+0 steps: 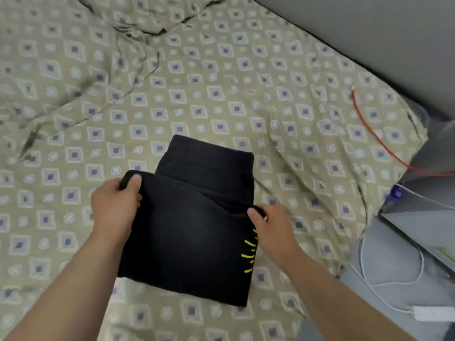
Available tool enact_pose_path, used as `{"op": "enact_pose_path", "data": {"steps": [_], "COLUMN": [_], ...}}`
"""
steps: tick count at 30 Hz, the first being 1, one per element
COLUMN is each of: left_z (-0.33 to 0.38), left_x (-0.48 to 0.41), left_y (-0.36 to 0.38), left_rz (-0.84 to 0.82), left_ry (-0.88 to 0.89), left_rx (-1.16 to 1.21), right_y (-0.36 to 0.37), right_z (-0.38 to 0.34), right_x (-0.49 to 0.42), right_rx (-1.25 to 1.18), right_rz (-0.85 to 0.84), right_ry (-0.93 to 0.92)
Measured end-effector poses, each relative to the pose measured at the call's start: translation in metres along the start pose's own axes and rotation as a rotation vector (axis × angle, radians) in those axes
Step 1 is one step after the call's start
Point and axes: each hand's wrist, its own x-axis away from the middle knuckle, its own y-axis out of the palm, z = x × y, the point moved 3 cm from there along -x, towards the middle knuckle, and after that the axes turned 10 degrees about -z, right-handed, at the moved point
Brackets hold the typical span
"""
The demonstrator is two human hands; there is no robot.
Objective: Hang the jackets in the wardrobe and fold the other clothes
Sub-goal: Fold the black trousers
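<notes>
A black garment [189,232] with short yellow stitched marks near its right edge lies partly folded on the bed [221,94]. Its near half is lifted and folded over the far half, whose waistband end shows beyond. My left hand [114,207] grips the upper left corner of the lifted layer, thumb on top. My right hand [270,227] pinches the upper right corner of the same layer, thumb on the cloth's edge. No jacket or wardrobe is in view.
The bed has an olive sheet with a diamond pattern, rumpled at the upper left. A red cord [376,136] runs over its right corner. Right of the bed, a white cable [391,281] and white adapter [433,316] lie on a grey floor.
</notes>
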Motion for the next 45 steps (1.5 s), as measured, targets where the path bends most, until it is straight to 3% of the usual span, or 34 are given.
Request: {"op": "enact_pose_path", "data": {"steps": [5,10,14,19,22,24,27,30,33,42,45], "left_z": [0.04,0.053,0.059,0.047,0.032,0.031,0.01,-0.032,-0.058,-0.07,-0.07], "left_x": [-0.069,-0.104,-0.122,-0.131,-0.119,-0.095,-0.047,-0.009,-0.001,-0.013,-0.014], "left_y": [0.039,0.066,0.071,0.09,0.098,0.095,0.097,0.099,0.105,0.116,0.117], "left_rz": [-0.019,-0.051,0.004,0.025,0.016,0.025,-0.059,-0.109,-0.118,-0.083,-0.084], "left_ry": [0.032,-0.045,-0.006,0.027,0.019,0.155,0.429,0.437,0.366,0.32,0.317], "left_rx": [-0.216,-0.395,-0.522,-0.486,-0.292,-0.262,-0.562,-0.857,-0.966,-1.015,-1.014], "right_y": [-0.036,-0.047,-0.051,-0.051,-0.049,-0.046,-0.021,0.019,0.031,0.037,0.031], "right_z": [-0.019,-0.014,-0.014,-0.015,-0.016,-0.028,-0.056,-0.056,-0.032,-0.03,-0.057], "right_x": [-0.069,-0.113,-0.13,-0.151,-0.15,-0.138,-0.106,-0.101,-0.118,-0.133,-0.154], "right_rx": [0.09,0.05,0.001,-0.024,-0.111,0.035,0.494,0.779,0.949,1.015,0.937], "right_rz": [0.082,0.056,0.144,0.14,0.153,0.218,0.275,0.051,-0.127,-0.067,-0.093], "right_ry": [0.087,0.245,0.238,0.262,0.265,0.15,-0.308,-0.568,-0.518,-0.477,-0.35]}}
